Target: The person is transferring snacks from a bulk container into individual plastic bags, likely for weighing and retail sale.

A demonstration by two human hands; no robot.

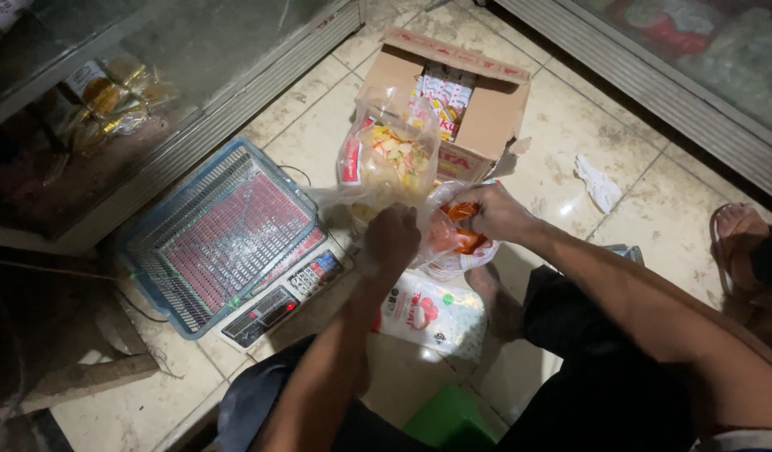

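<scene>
Looking down on a tiled floor [570, 125] between two glass-fronted display cases [151, 59], largest items first. Digital weighing scale [227, 243] on the floor to the left, blue wire guard over the red platform, keypad and display facing the person. Open cardboard box [486, 109] beyond the hands, flaps up, packed with upright red-and-white packets [440, 92]. Clear plastic bag [390, 159] of multicoloured crackers standing just before the box, touching it. Left hand [392, 238] at the foot of that bag, fingers curled into a closed fist over gathered clear plastic. Right hand [496, 213] just beside, fingers bent shut around the neck of a smaller plastic bag [453, 238] of orange-red contents; both bags low between the two hands, above the floor. White printed pouch [428, 314] flat on the tiles under the left forearm. Green plastic object [449, 423] at the bottom edge, kind not determinable. Crumpled white scrap [598, 184] on the tiles to the right, well apart. Sandalled foot [738, 243] at the far right edge.
</scene>
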